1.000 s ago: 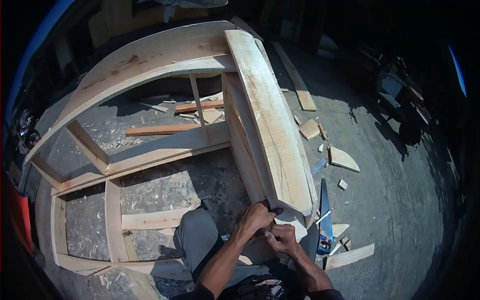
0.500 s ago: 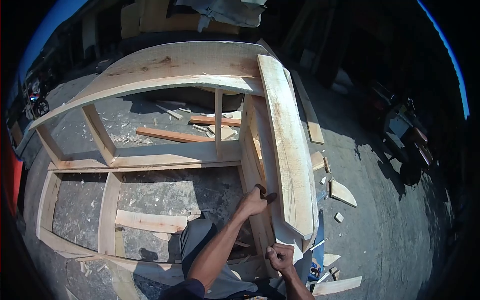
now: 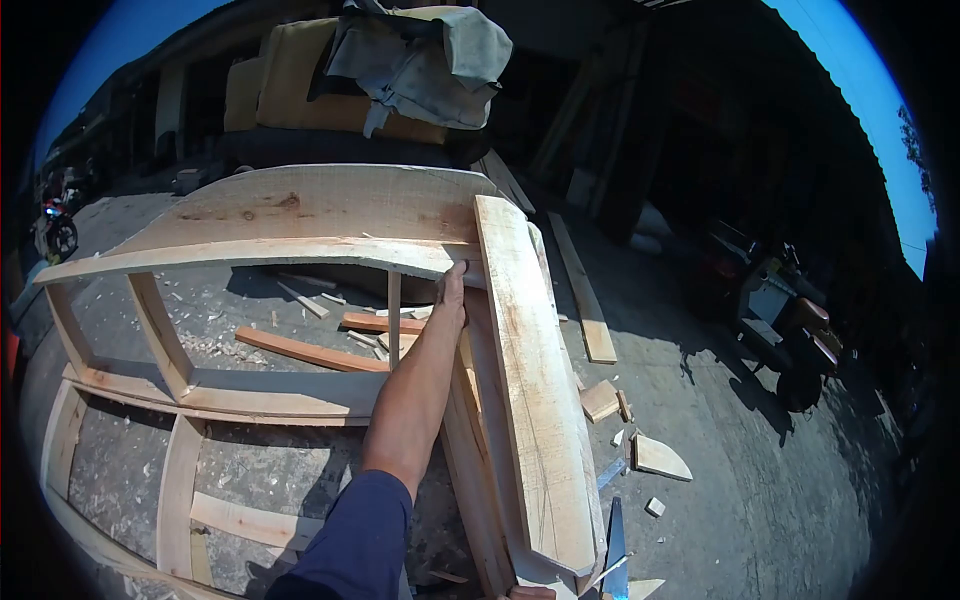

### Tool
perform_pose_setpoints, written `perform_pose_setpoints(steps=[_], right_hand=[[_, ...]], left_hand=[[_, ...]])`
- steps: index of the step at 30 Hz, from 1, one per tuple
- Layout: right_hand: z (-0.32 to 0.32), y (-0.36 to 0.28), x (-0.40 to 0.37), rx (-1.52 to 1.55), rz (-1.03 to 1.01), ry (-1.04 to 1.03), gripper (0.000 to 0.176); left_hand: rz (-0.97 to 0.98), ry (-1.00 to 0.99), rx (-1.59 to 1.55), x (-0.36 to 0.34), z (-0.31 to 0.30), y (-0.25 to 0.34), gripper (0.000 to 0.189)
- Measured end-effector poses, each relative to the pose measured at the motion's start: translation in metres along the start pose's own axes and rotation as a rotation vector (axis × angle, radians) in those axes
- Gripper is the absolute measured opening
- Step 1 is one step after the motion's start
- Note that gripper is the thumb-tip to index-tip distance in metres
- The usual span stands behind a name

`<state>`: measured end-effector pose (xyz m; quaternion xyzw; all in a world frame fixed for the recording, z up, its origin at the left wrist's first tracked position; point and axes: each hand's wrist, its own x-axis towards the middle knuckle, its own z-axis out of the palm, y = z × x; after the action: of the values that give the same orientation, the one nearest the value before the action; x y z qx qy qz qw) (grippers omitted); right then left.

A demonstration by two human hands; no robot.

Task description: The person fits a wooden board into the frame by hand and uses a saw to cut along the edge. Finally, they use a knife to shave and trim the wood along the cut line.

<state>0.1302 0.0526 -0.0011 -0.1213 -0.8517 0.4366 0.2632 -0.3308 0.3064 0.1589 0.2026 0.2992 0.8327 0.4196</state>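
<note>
A frame of pale wood, like that of a sofa (image 3: 330, 250), stands in front of me with a curved top rail and upright slats. My left hand (image 3: 453, 292) reaches to its far right corner, thumb up against the end of the curved rail and fingers closed round the wood, partly hidden. Beside it, a wide pale board (image 3: 530, 380) with pencil-like lines lies along the top of the right side. Only a sliver of my right hand (image 3: 532, 593) shows at the bottom edge, by the near end of that side; its fingers are hidden.
Reddish wood strips (image 3: 310, 352) and chips lie on the concrete behind the frame. To the right are offcuts (image 3: 660, 458), a handsaw (image 3: 615, 550) and a long plank (image 3: 583, 290). A padded tan piece (image 3: 295, 75) draped with grey cloth (image 3: 420, 65) stands behind; a motorbike (image 3: 790, 330) is parked right.
My left hand has moved forward from the middle of the right side to the far corner. My right hand has dropped almost out of view. The camera has tilted up.
</note>
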Motion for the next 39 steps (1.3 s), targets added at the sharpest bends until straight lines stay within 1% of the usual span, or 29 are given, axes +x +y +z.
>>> perform_pose_setpoints(steps=[1,2,3,5,6,7,10,11,13,14,18,19,21,22,23,25,26,27,28,29,31,33,34,35,37,38,39], right_hand=[[-0.001,0.000,0.002,-0.017,0.036,0.034,0.019],[-0.002,-0.001,0.002,-0.031,0.075,0.067,0.019],[-0.004,-0.001,0.003,-0.047,0.098,0.088,0.018],[-0.006,-0.001,0.002,-0.075,0.139,0.138,0.016],[-0.007,-0.001,0.001,-0.089,0.151,0.159,0.016],[-0.008,0.000,0.000,-0.103,0.162,0.178,0.015],[-0.010,-0.001,0.000,-0.145,0.173,0.226,0.013],[-0.011,-0.001,-0.002,-0.161,0.176,0.238,0.013],[-0.011,-0.002,-0.004,-0.188,0.176,0.267,0.012],[-0.012,-0.003,-0.006,-0.204,0.178,0.287,0.012],[-0.011,-0.006,-0.017,-0.285,0.198,0.360,0.012],[-0.010,-0.006,-0.020,-0.308,0.202,0.377,0.013],[-0.008,-0.004,-0.029,-0.354,0.209,0.411,0.013],[-0.007,-0.004,-0.030,-0.380,0.214,0.426,0.014],[-0.003,-0.003,-0.034,-0.405,0.220,0.445,0.014],[0.002,0.000,-0.034,-0.448,0.225,0.477,0.016],[0.006,0.001,-0.039,-0.463,0.233,0.492,0.016],[0.009,0.002,-0.043,-0.497,0.242,0.511,0.017],[0.012,0.003,-0.048,-0.526,0.252,0.528,0.018],[0.015,0.005,-0.053,-0.554,0.258,0.544,0.019],[0.021,0.008,-0.060,-0.608,0.266,0.576,0.020],[0.026,0.012,-0.067,-0.668,0.270,0.604,0.022],[0.027,0.014,-0.070,-0.696,0.272,0.617,0.023],[0.030,0.016,-0.072,-0.723,0.272,0.630,0.024],[0.036,0.019,-0.072,-0.796,0.260,0.639,0.026],[0.037,0.014,-0.071,-0.830,0.259,0.619,0.026],[0.042,0.008,-0.060,-0.973,0.144,0.600,0.026]], left_hand=[[0.086,0.019,-0.044,0.002,0.002,-0.003,0.042],[0.084,-0.017,-0.072,0.002,0.000,-0.005,0.042],[0.078,-0.006,-0.071,0.016,-0.011,-0.015,0.042],[0.229,0.089,0.043,0.056,-0.034,-0.032,0.042],[0.272,0.080,0.053,0.059,-0.036,-0.033,0.043],[0.265,0.090,0.058,0.054,-0.033,-0.031,0.043],[0.422,0.113,0.134,0.038,-0.024,-0.024,0.045],[0.409,0.120,0.133,0.034,-0.021,-0.023,0.045],[0.283,0.087,0.115,0.025,-0.018,-0.015,0.043],[0.315,0.104,0.056,0.000,0.000,-0.007,0.041],[0.274,0.104,0.035,-0.016,0.011,0.001,0.041],[0.223,0.137,0.045,-0.039,0.023,0.011,0.038],[0.203,0.195,0.065,-0.080,0.045,0.024,0.037],[0.229,0.190,0.089,-0.074,0.040,0.021,0.037],[0.275,0.143,0.059,-0.054,0.027,0.012,0.040],[0.374,0.204,0.262,-0.013,0.007,-0.001,0.043],[0.365,0.241,0.295,-0.004,0.008,-0.001,0.045],[0.336,0.281,0.323,-0.003,0.008,-0.005,0.048],[0.258,0.241,0.301,-0.005,0.006,-0.008,0.059],[0.302,0.242,0.393,-0.021,0.009,-0.007,0.070],[0.194,0.368,0.487,-0.067,0.018,-0.019,0.077],[0.224,0.092,0.218,-0.147,0.009,-0.055,0.072],[0.119,-0.042,0.241,-0.167,-0.002,-0.081,0.063],[-0.082,-0.190,-0.008,-0.189,-0.012,-0.104,0.060],[-0.052,-0.199,0.054,-0.239,-0.012,-0.111,0.062],[-0.053,-0.193,0.017,-0.244,-0.014,-0.113,0.062],[-0.082,-0.216,-0.107,-0.246,-0.014,-0.116,0.059]])
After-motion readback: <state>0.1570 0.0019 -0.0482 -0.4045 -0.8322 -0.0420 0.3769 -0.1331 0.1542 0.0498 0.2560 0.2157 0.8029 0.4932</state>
